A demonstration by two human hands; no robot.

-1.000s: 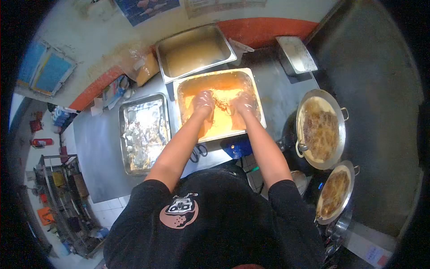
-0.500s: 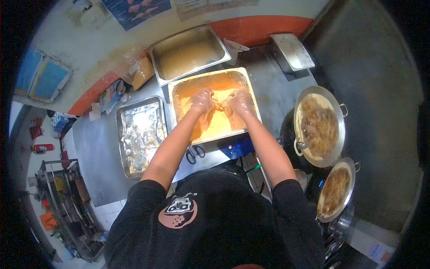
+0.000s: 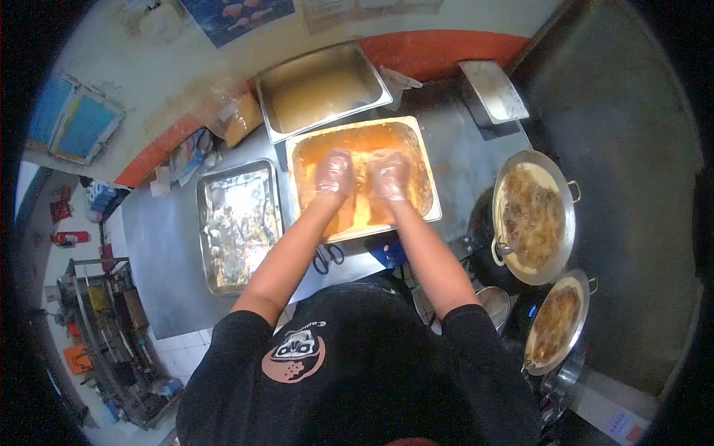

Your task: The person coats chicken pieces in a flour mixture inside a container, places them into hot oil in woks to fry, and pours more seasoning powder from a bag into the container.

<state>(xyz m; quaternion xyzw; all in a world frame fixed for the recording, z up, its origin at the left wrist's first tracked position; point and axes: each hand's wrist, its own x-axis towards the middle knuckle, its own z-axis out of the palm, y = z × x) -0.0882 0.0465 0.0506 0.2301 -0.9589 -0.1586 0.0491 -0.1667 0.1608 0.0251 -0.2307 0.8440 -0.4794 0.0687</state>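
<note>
A deep metal tray (image 3: 427, 195) holds loose orange-yellow powder. Both hands are inside it, covered by clear plastic gloves. On the left side of the tray, my left hand (image 3: 335, 172) rests on or in the powder, its fingertips hidden. My right hand (image 3: 389, 177) is a short way to the right, back of the hand up, and its fingertips are not visible either. Whether either hand grips anything cannot be made out. Dark-handled scissors (image 3: 328, 258) lie by the tray's near edge.
A foil-lined tray (image 3: 239, 227) is at left. Behind stands a deep tray of pale liquid (image 3: 320, 93). A metal container (image 3: 493, 91) sits back right. Two pans of bubbling oil, one larger (image 3: 532, 215) and one nearer (image 3: 555, 323), are at right.
My right hand has shifted left and flattened, palm down. The lumpy powder that showed between the hands is now mostly hidden. The view has tilted slightly.
</note>
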